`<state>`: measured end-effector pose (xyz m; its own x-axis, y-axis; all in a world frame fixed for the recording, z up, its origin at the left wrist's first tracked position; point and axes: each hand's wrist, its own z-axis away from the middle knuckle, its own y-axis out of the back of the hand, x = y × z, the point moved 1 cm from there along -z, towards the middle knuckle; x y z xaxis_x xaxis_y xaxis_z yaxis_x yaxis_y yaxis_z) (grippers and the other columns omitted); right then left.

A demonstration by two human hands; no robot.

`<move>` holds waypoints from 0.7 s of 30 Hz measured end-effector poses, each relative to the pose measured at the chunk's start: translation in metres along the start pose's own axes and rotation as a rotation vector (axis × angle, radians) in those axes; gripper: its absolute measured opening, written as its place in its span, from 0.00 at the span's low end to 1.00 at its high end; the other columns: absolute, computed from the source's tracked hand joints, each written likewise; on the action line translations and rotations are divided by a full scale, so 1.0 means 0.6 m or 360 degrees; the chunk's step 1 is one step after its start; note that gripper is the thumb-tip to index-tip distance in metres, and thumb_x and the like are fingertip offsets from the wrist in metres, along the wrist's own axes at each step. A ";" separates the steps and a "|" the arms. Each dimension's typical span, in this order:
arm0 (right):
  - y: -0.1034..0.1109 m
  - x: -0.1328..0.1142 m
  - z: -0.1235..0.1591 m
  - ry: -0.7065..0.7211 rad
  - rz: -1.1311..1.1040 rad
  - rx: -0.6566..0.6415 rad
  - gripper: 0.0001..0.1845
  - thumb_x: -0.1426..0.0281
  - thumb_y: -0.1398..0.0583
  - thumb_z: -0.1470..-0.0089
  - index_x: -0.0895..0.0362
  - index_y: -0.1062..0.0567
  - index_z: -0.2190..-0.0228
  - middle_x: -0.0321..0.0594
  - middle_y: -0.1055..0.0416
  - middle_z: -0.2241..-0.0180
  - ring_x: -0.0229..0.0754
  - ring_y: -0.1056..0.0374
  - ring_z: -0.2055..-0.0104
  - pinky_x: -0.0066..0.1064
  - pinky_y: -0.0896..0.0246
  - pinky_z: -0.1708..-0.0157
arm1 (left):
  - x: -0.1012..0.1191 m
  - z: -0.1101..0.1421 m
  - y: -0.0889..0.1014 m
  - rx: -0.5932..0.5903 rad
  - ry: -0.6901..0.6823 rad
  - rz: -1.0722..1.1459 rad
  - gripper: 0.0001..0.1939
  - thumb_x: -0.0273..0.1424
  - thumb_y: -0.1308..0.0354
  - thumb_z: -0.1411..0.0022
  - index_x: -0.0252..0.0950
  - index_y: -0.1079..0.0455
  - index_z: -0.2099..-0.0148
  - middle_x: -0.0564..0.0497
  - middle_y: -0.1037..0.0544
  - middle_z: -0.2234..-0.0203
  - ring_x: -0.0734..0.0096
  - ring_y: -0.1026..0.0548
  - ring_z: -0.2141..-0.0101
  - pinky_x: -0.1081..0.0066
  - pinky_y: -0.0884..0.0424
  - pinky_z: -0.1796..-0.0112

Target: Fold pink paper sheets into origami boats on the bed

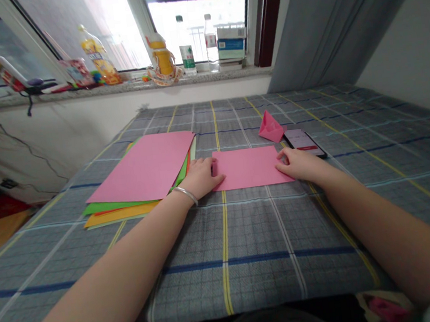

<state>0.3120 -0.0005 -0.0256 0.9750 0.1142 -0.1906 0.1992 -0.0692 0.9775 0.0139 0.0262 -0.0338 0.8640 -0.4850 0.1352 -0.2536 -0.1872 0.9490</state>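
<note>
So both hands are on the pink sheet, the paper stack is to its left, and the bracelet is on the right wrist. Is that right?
Not quite: the head view shows the bracelet on the left wrist. The left hand and right hand are on the pink sheet, with the paper stack to its left.

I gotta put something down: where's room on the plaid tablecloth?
Bare plaid tablecloth shows between the forearms, in front of the pink paper rectangle, and right of the smartphone. It's crowded around left hand and right hand, between the coloured paper stack and smartphone.
</note>
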 end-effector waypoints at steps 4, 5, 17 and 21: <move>-0.001 0.000 -0.002 -0.0028 -0.0077 -0.0036 0.17 0.62 0.44 0.48 0.58 0.28 0.59 0.46 0.25 0.66 0.46 0.30 0.68 0.33 0.42 0.72 | -0.001 -0.002 -0.012 0.0107 0.0004 0.0135 0.27 0.41 0.40 0.45 0.34 0.34 0.45 0.43 0.24 0.61 0.55 0.28 0.58 0.58 0.32 0.54; -0.002 0.000 -0.003 -0.0044 -0.0112 -0.0049 0.16 0.62 0.43 0.48 0.58 0.29 0.60 0.46 0.25 0.67 0.46 0.30 0.68 0.33 0.42 0.72 | 0.001 -0.002 -0.012 0.0118 0.0022 0.0190 0.28 0.39 0.41 0.45 0.34 0.35 0.44 0.43 0.24 0.61 0.56 0.28 0.57 0.58 0.32 0.55; -0.007 0.006 -0.007 0.0122 -0.0349 0.0048 0.21 0.78 0.45 0.54 0.57 0.30 0.55 0.39 0.25 0.67 0.42 0.30 0.67 0.31 0.40 0.68 | -0.045 -0.019 -0.023 0.0318 0.0328 0.0838 0.25 0.28 0.50 0.42 0.33 0.40 0.42 0.51 0.27 0.72 0.72 0.29 0.75 0.71 0.30 0.71; -0.011 0.006 -0.008 0.0264 -0.0365 0.0192 0.27 0.76 0.41 0.54 0.56 0.32 0.50 0.42 0.27 0.60 0.44 0.30 0.62 0.33 0.37 0.64 | -0.042 -0.021 -0.022 0.0179 0.0586 0.1164 0.26 0.26 0.49 0.44 0.33 0.38 0.41 0.53 0.30 0.73 0.76 0.33 0.78 0.75 0.36 0.76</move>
<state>0.3136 0.0053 -0.0321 0.8760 0.2998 -0.3778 0.4319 -0.1391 0.8911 0.0011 0.0517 -0.0463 0.5462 -0.2105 0.8108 -0.8323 -0.0269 0.5537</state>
